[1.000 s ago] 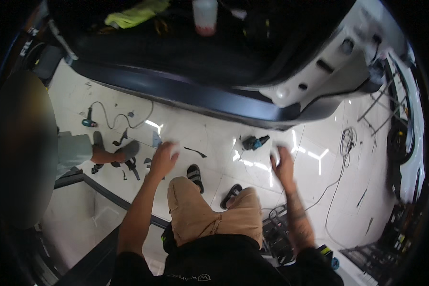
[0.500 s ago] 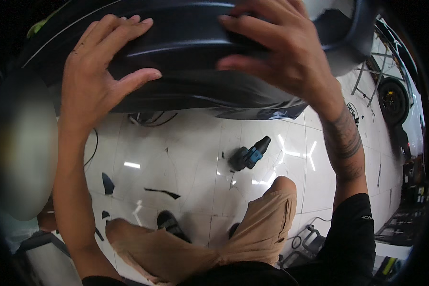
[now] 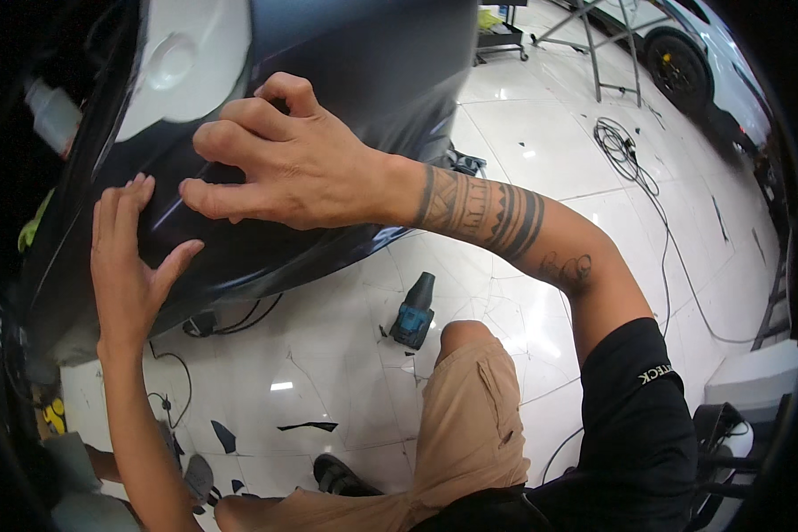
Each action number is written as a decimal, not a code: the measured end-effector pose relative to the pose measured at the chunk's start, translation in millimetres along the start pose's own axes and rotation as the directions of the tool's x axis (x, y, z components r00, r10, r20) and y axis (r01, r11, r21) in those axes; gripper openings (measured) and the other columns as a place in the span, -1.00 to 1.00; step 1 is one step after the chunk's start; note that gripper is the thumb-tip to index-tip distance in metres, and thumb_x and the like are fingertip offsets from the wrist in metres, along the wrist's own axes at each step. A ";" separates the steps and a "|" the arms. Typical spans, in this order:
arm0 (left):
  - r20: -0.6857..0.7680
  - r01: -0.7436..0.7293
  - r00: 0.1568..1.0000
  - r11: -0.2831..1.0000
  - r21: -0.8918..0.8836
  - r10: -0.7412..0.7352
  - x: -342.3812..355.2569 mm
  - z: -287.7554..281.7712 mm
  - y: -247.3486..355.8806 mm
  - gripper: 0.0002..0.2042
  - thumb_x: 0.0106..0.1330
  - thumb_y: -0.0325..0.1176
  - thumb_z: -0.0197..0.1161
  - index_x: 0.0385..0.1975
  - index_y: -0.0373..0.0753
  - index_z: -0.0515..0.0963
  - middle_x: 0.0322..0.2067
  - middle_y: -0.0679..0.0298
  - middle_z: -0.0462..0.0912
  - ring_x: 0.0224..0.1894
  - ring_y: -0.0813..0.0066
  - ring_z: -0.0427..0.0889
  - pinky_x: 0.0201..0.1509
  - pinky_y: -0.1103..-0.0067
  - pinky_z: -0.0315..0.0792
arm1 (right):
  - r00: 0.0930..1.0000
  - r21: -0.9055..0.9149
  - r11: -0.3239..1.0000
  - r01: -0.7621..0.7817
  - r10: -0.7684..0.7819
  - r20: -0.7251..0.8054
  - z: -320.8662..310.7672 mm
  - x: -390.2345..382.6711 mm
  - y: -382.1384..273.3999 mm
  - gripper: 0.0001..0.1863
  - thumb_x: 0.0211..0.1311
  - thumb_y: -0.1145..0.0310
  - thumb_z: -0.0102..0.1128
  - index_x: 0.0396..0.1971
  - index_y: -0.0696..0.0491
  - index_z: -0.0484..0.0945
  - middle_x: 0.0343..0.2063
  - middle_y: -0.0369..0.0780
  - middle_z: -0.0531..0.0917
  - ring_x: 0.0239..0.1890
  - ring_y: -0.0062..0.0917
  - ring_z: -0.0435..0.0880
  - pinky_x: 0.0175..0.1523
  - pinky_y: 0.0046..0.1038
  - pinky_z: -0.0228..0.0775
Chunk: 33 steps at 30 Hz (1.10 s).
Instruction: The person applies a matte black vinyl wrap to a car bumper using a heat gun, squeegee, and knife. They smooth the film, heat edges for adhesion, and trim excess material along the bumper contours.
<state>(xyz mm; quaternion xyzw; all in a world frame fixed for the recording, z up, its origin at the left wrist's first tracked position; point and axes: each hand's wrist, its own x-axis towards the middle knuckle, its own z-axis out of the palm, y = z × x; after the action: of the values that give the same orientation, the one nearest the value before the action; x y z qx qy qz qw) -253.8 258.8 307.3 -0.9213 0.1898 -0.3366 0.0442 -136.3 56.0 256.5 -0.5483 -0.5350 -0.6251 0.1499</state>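
A dark, glossy car body panel (image 3: pixel 355 53), with a thin dark film (image 3: pixel 372 199) hanging loosely along its lower edge, fills the upper left. My left hand (image 3: pixel 129 253) lies against the panel's left part, fingers stretched and thumb held apart. Close to its right, my right hand (image 3: pixel 284 160) reaches across the panel with bent fingers, a gap showing between thumb and forefinger. The right fingertips are partly hidden, and no held thing shows in them. Beyond the right hand is a pale, rounded area (image 3: pixel 191 53) bordered by the dark surface.
A black-and-blue cordless blower (image 3: pixel 412 315) lies on the tiled floor (image 3: pixel 355 381) with dark film scraps (image 3: pixel 224 436). A cable (image 3: pixel 625 155) lies coiled at right, near a metal stand (image 3: pixel 590 53) and a white car (image 3: pixel 727 62). Another person's shoe (image 3: pixel 199 477) shows at lower left.
My right hand has moved left, close to my left hand, and its fingers are more bent. The view has shifted, showing more floor on the right and the pale area.
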 end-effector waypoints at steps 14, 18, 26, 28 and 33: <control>-0.042 0.007 0.999 0.982 0.189 0.001 34.8 18.1 44.2 -0.41 -0.03 -0.14 0.45 -0.10 -0.37 0.39 -0.27 0.07 0.40 -0.15 0.12 0.45 -0.07 0.34 0.36 | 0.962 -0.104 0.994 -0.029 0.056 0.269 -66.1 -67.0 87.0 -0.67 -0.06 0.04 0.30 -0.44 -0.08 0.43 -0.40 -0.33 0.41 -0.28 -0.52 0.40 -0.19 -0.42 0.23; -0.071 0.045 0.997 0.965 0.259 -0.027 39.3 24.5 53.4 -0.42 -0.04 -0.10 0.46 -0.13 -0.38 0.41 -0.30 0.10 0.41 -0.19 0.17 0.46 -0.12 0.39 0.38 | 0.950 -0.071 0.995 -0.073 0.091 0.298 -74.4 -76.8 104.0 -0.71 0.01 0.14 0.29 -0.48 -0.02 0.41 -0.47 -0.31 0.38 -0.33 -0.50 0.33 -0.25 -0.48 0.22; -0.223 0.049 0.974 0.911 0.410 0.047 42.0 37.9 70.0 -0.40 -0.15 -0.05 0.51 -0.21 -0.36 0.45 -0.35 0.15 0.46 -0.29 0.24 0.50 -0.19 0.44 0.43 | 0.967 -0.022 0.995 -0.100 0.103 0.234 -83.9 -97.7 132.0 -0.61 -0.12 0.14 0.37 -0.58 -0.02 0.28 -0.56 -0.33 0.31 -0.44 -0.56 0.26 -0.34 -0.53 0.21; -0.196 0.034 0.979 0.908 0.417 0.054 42.8 37.9 70.6 -0.39 -0.11 -0.09 0.51 -0.17 -0.40 0.44 -0.31 0.10 0.49 -0.25 0.19 0.55 -0.15 0.41 0.46 | 0.953 -0.078 0.991 -0.105 0.123 0.276 -83.9 -105.6 138.3 -0.58 -0.12 0.13 0.38 -0.59 -0.01 0.26 -0.56 -0.33 0.31 -0.46 -0.56 0.28 -0.37 -0.53 0.24; -0.153 -0.070 0.979 0.927 0.369 0.135 49.9 27.6 66.0 -0.41 -0.12 -0.17 0.51 -0.16 -0.40 0.43 -0.31 0.10 0.49 -0.24 0.17 0.56 -0.14 0.41 0.48 | 0.877 -0.036 0.938 -0.344 0.335 0.346 -95.4 -129.1 154.4 -0.58 0.01 0.15 0.35 -0.65 0.01 0.26 -0.62 -0.32 0.34 -0.51 -0.56 0.32 -0.43 -0.53 0.29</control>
<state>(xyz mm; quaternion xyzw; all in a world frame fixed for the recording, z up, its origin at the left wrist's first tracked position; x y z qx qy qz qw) -222.4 177.7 302.4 -0.8528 0.1760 -0.4430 0.2134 -21.1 -134.1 241.8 -0.7328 -0.4569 -0.4755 0.1677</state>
